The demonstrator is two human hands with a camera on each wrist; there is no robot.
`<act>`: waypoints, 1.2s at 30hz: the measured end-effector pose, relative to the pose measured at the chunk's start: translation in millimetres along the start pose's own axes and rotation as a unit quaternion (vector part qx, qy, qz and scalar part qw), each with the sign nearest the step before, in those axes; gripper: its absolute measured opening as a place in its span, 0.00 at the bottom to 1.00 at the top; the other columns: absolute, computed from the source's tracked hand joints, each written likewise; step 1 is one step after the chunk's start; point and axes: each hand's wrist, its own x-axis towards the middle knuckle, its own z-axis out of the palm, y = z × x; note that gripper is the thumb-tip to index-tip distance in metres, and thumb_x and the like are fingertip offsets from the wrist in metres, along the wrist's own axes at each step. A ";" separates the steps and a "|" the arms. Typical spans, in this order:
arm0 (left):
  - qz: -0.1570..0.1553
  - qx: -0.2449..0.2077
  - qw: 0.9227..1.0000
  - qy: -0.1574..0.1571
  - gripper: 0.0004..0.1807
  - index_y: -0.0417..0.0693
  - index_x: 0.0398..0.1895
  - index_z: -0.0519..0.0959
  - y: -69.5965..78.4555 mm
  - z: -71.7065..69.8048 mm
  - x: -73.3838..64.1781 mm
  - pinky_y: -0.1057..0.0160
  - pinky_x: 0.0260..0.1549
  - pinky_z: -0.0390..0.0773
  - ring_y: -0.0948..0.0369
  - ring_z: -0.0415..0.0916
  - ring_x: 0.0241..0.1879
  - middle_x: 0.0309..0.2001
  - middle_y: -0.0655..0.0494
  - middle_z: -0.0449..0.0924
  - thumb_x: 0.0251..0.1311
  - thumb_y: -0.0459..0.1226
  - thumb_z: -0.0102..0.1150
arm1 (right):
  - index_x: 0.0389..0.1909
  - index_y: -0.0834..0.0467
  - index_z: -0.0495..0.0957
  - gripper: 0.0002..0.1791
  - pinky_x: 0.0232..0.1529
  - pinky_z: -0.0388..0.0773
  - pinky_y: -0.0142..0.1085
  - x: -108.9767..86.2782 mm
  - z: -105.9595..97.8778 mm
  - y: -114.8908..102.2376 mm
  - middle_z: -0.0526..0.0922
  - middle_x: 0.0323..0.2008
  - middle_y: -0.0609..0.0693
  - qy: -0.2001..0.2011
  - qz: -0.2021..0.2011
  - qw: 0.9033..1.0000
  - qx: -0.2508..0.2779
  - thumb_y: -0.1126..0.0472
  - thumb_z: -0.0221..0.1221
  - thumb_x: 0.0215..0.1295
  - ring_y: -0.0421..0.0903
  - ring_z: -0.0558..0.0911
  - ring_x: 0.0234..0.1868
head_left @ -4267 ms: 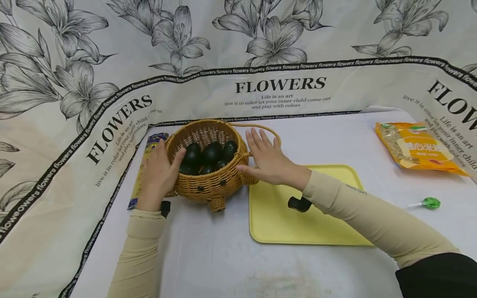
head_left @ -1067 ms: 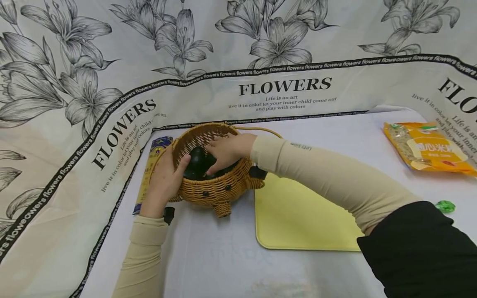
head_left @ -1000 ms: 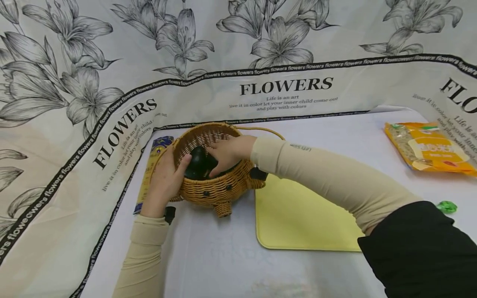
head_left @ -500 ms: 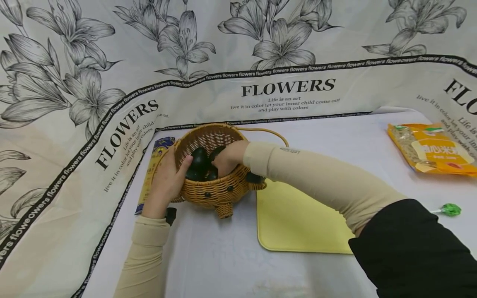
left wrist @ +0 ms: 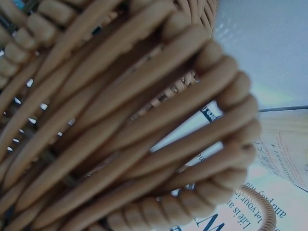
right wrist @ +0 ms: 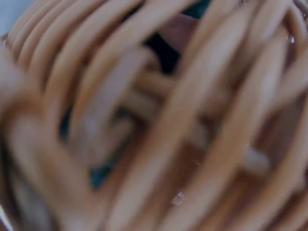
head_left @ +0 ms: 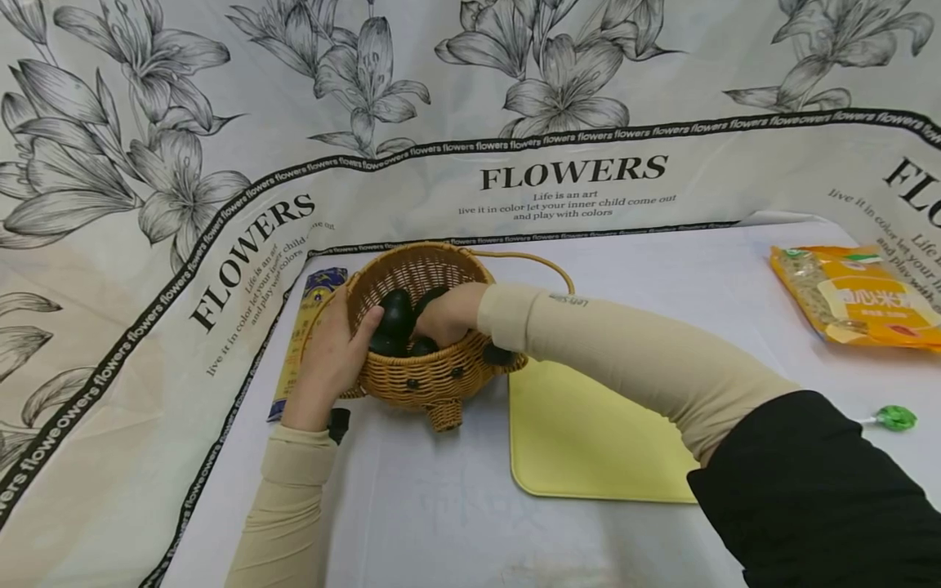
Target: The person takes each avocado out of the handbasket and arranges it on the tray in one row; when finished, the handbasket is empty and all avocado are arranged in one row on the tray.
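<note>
A round wicker basket [head_left: 412, 382] with a snout-like knob and dark bead eyes stands on the white table. In it lie several glossy, dark green egg-shaped things [head_left: 398, 312]. My left hand [head_left: 331, 351] holds the basket's left side, thumb over the rim and the other fingers along the outside. My right hand [head_left: 450, 314] reaches down inside the basket on the right, among the dark pieces; its fingertips are hidden, so I cannot tell whether it grips one. Close wicker strands [left wrist: 139, 101] fill most of the left wrist view, and blurred wicker [right wrist: 192, 125] fills the right.
A yellow tray [head_left: 588, 433] lies right of the basket, under my right forearm. Behind my left hand is a blue and yellow packet [head_left: 297, 327]. An orange snack bag [head_left: 856, 298] and a green lollipop [head_left: 897, 418] lie at the right. A flowered cloth [head_left: 566, 82] rises behind.
My right hand has left the basket's right rim and gone down inside, sinking deeper with its fingers bending over the last second. My left hand stays on the basket's left side.
</note>
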 end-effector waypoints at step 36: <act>0.016 -0.008 1.000 -0.006 0.51 0.52 0.75 0.32 -10.4 -8.7 21.6 0.40 0.69 0.51 0.43 0.45 0.73 0.76 0.44 0.40 0.59 0.72 0.24 | 0.55 0.55 0.71 0.15 0.48 0.68 0.38 21.2 -16.8 4.0 0.76 0.57 0.52 -0.038 0.029 0.999 -0.014 0.57 0.49 0.70 0.47 0.74 0.54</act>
